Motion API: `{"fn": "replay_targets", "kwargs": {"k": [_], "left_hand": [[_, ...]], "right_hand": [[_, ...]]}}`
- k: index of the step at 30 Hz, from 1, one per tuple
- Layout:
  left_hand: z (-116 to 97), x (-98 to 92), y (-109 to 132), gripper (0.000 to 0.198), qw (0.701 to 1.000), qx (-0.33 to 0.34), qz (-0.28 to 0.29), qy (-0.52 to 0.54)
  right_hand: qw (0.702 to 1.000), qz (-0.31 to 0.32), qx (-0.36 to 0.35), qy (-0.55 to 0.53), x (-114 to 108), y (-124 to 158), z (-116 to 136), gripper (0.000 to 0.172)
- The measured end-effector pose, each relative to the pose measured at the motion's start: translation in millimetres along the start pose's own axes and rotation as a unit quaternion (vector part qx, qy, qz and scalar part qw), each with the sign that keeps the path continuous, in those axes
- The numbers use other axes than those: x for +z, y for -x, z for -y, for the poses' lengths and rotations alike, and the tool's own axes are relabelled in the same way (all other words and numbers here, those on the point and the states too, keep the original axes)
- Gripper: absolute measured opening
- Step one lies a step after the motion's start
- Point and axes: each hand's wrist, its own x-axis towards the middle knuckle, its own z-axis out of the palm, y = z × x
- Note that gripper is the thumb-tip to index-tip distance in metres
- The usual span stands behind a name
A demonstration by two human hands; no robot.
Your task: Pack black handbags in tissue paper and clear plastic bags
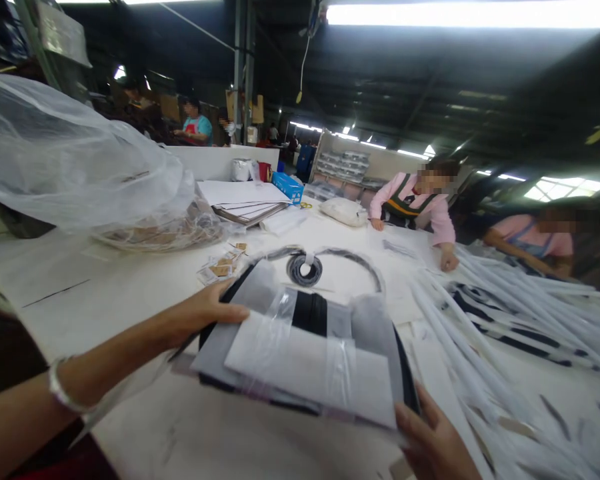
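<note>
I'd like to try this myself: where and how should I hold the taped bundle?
I'd grip the bundle by its opposite ends, one hand from each side, as the left hand and right hand do. It is wide, so that should balance it. Pinching the white paper under the clear tape might tear it.

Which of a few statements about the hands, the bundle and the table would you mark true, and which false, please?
1. The left hand grips the bundle. True.
2. The right hand is well away from the bundle. False: it holds the bundle's right side.
3. Clear tape runs across the bundle. True.
4. A dark coil lies on the table beyond the bundle. True.
5. The blue box is by the left end of the white sheets. False: it is by their right end.
</note>
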Motion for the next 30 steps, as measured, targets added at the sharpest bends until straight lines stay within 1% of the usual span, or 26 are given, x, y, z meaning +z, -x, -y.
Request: {"fn": "replay_targets", "kwargs": {"k": [2,4,5,6,7,8,9,10,11,12,13,15,16,17,18,19,20,21,24,27,28,30], "left_hand": [[-42.3,-9.2,-52.6,0.076,0.997,0.042,0.005,-0.067],[-86.8,-16.4,-106.7,0.068,0.978,0.106,0.000,-0.177],[-106.7,-19.0,-132.3,0.066,0.959,0.161,-0.019,-0.235],[-122.6,-20.7,-155.7,0.066,0.949,0.190,-0.049,-0.248],[-133.1,-21.1,-176.4,0.064,0.933,0.225,-0.085,-0.267],[-136.7,-19.9,-193.9,0.060,0.905,0.255,-0.129,-0.316],[-132.6,-16.8,-207.5,0.055,0.889,0.268,-0.151,-0.339],[-120.5,-11.8,-217.1,0.050,0.877,0.276,-0.157,-0.362],[-100.9,-5.0,-222.6,0.046,0.855,0.290,-0.147,-0.405],[-74.9,3.3,-224.0,0.048,0.846,0.297,-0.129,-0.423],[-44.4,12.9,-221.8,0.051,0.844,0.295,-0.117,-0.433],[21.4,34.6,-209.0,0.052,0.839,0.296,-0.068,-0.452],[52.2,46.1,-200.2,0.052,0.823,0.306,-0.031,-0.479],[78.9,57.3,-191.3,0.053,0.808,0.313,-0.002,-0.499],[100.4,67.6,-183.1,0.055,0.798,0.316,0.024,-0.513],[116.2,76.6,-176.3,0.055,0.793,0.313,0.041,-0.521],[126.7,83.8,-171.5,0.053,0.788,0.309,0.051,-0.530],[132.6,89.0,-168.6,0.052,0.786,0.304,0.056,-0.535],[134.3,94.4,-168.6,0.050,0.785,0.299,0.057,-0.540],[132.2,92.5,-174.1,0.051,0.780,0.306,0.047,-0.544],[132.9,91.4,-176.3,0.051,0.774,0.309,0.044,-0.551],[136.3,89.3,-181.5,0.053,0.759,0.320,0.034,-0.566]], "right_hand": [[0.997,0.018,-0.015,-0.070,14.5,-41.6,42.4,0.071],[0.991,0.016,-0.050,-0.125,27.9,-88.6,83.8,0.060],[0.987,0.008,-0.065,-0.146,33.5,-112.1,100.4,0.058],[0.985,0.003,-0.073,-0.154,38.1,-134.0,112.3,0.060],[0.986,-0.013,-0.075,-0.147,41.7,-153.3,118.3,0.066],[0.988,-0.040,-0.078,-0.125,44.2,-168.9,117.9,0.075],[0.990,-0.068,-0.083,-0.087,46.0,-180.0,111.1,0.083],[0.990,-0.096,-0.093,-0.033,47.2,-186.2,98.4,0.087],[0.987,-0.116,-0.112,0.030,47.9,-187.7,81.0,0.088],[0.978,-0.124,-0.138,0.095,48.3,-184.8,60.7,0.085],[0.966,-0.119,-0.169,0.155,48.4,-178.4,39.1,0.079],[0.940,-0.082,-0.232,0.236,47.4,-158.5,-1.0,0.064],[0.927,-0.057,-0.256,0.266,46.2,-146.6,-16.8,0.056],[0.914,-0.032,-0.278,0.293,44.6,-134.2,-28.9,0.050],[0.900,-0.007,-0.295,0.320,42.7,-121.7,-37.2,0.045],[0.885,0.018,-0.310,0.347,40.7,-109.2,-42.0,0.041],[0.871,0.043,-0.321,0.370,38.7,-96.6,-44.2,0.039],[0.859,0.067,-0.326,0.389,36.8,-83.9,-44.6,0.039],[0.843,0.125,-0.305,0.426,31.2,-44.4,-45.2,0.042],[0.838,0.141,-0.255,0.461,27.2,-6.8,-56.0,0.051],[0.835,0.144,-0.248,0.470,26.8,3.5,-61.5,0.055],[0.823,0.151,-0.257,0.484,27.5,18.3,-72.3,0.060]]}}
